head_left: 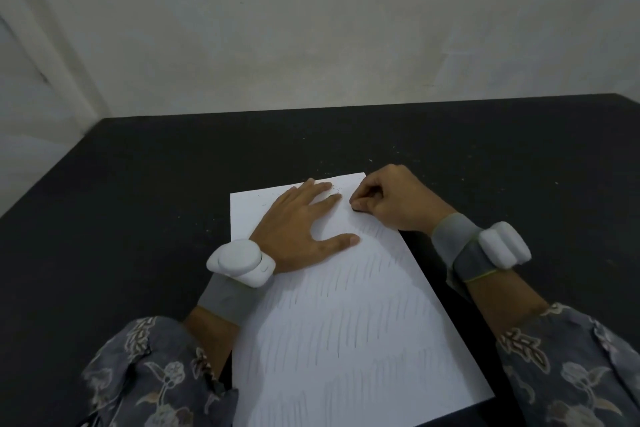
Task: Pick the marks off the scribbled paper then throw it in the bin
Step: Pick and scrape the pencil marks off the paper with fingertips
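Grey floral-patterned sleeves (149, 374) are being worn; grey wristbands (225, 298) carrying white rounded devices (240, 262) are being worn on both wrists.

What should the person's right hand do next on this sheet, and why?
Probably rub the small dark thing, likely an eraser, pinched in the right hand down onto the nearest pencil strokes. The far end of the paper looks nearly bare with crumbs, rows of strokes remain nearer, and the left hand lies flat on the sheet.
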A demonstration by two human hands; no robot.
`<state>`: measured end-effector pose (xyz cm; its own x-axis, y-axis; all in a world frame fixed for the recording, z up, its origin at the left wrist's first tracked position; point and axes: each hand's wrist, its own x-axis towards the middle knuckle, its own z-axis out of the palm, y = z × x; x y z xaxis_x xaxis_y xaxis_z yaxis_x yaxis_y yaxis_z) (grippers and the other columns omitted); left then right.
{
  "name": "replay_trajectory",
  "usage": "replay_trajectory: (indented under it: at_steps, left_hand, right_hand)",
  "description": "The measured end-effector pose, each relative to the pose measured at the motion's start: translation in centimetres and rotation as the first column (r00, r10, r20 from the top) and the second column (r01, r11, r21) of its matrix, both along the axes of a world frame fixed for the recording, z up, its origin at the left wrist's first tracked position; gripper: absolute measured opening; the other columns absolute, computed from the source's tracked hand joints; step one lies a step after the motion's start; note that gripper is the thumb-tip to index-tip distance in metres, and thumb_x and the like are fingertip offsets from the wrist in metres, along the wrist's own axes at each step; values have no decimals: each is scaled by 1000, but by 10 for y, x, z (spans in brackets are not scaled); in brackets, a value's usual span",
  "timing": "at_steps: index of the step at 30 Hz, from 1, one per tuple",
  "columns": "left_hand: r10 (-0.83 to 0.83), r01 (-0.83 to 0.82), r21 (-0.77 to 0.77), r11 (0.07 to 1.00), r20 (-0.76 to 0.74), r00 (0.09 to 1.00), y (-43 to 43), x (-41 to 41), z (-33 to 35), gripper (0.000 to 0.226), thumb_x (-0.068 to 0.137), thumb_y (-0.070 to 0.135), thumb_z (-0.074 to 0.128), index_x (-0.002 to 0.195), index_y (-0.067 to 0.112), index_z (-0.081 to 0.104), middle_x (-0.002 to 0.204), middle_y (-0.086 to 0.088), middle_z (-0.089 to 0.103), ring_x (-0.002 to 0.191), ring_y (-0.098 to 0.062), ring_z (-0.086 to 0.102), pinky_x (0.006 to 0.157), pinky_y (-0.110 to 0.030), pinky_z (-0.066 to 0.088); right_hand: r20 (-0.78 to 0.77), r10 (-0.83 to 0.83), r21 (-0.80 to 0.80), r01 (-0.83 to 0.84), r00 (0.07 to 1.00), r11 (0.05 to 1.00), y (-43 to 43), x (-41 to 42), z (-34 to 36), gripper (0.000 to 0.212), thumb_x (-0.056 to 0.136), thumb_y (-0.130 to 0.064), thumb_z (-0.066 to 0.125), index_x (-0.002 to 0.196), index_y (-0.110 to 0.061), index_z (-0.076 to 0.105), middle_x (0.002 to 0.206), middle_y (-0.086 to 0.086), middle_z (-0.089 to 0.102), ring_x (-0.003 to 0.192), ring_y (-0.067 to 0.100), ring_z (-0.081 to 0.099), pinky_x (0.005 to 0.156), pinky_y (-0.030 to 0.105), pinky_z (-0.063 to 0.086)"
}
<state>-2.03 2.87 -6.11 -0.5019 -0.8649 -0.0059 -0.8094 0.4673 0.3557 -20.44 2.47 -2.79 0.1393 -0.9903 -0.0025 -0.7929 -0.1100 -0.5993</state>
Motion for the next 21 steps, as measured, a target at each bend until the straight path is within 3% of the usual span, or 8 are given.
replay_trajectory:
  at_steps: [3,6,10,12,17,21]
  left_hand:
    - [-10,10,5,1000,-9,1000,-1,0,0,94,69,78,30,151,32,24,160,14,13,148,-8,1,118,-31,1]
    - [-8,8,1,1000,-18,1000,-2,0,-1,94,69,78,32,151,32,25,160,14,14,148,-8,2,120,-32,3]
    - [-10,10,-10,1000,-18,1000,-2,0,-2,96,68,82,29,150,33,25,160,14,14,148,-9,3,118,-31,2]
    - [-6,6,-7,1000,-21,1000,-2,0,-1,96,67,80,30,150,33,24,159,14,14,148,-9,2,117,-29,1]
    - [-4,4,9,1000,-13,1000,-3,-1,0,96,67,79,31,151,32,24,160,14,13,148,-8,2,118,-30,2]
    - [2,-2,0,1000,-36,999,-3,-1,1,99,67,79,34,151,27,24,159,12,16,148,-8,5,118,-29,4]
  right_hand:
    - [3,-61,-60,61,998,996,-4,2,-4,15,89,-10,63,101,-10,71,94,-2,67,77,4,58,67,7,41]
    - [-7,-118,-136,116,993,984,-6,6,-7,15,89,-9,62,101,-7,71,100,4,67,82,9,59,75,13,44]
    - [-52,18,-23,-20,998,1000,-2,4,-1,12,87,-10,65,94,-12,73,91,-2,71,80,7,64,76,18,52]
    - [-34,35,12,-35,999,999,-3,2,0,11,86,-10,66,95,-13,73,88,-5,69,78,5,63,71,13,50]
    - [10,-161,-141,161,987,977,-14,-1,-8,12,87,-7,64,94,-8,73,92,3,70,75,7,60,58,5,42]
    - [-50,44,-48,-46,998,998,-2,12,-2,12,86,-10,66,95,-12,74,88,-2,70,76,5,62,66,8,47]
